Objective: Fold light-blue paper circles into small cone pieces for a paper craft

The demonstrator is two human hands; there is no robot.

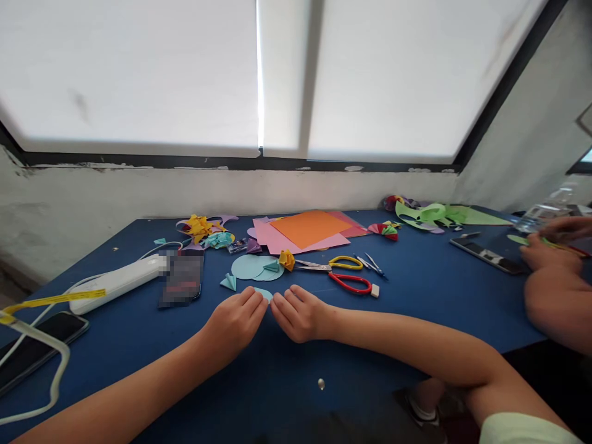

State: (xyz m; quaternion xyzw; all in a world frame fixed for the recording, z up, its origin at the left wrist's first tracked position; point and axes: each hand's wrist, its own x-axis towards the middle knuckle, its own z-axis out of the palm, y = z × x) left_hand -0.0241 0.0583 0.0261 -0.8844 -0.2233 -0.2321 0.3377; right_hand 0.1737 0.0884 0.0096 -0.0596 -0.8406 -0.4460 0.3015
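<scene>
A small light-blue paper piece (264, 294) shows between my two hands at the table's front edge. My left hand (239, 316) pinches it from the left, fingers closed. From the right, my right hand (298, 313) is closed with its fingertips at the paper's other side. Just beyond lie overlapping light-blue paper circles (247, 267), with a folded light-blue cone (229, 282) to their left. A folded yellow-orange paper piece (287, 260) touches their right side. Scissors (342, 271) with one yellow and one red handle lie beyond my right hand.
Orange and pink paper sheets (309, 229) lie at the back. A white power strip (120, 283) and phones (184, 277) are at left. An eraser (375, 290) and a compass (372, 265) lie near the scissors. At right, another person's hands (552, 253) work near a phone (485, 254).
</scene>
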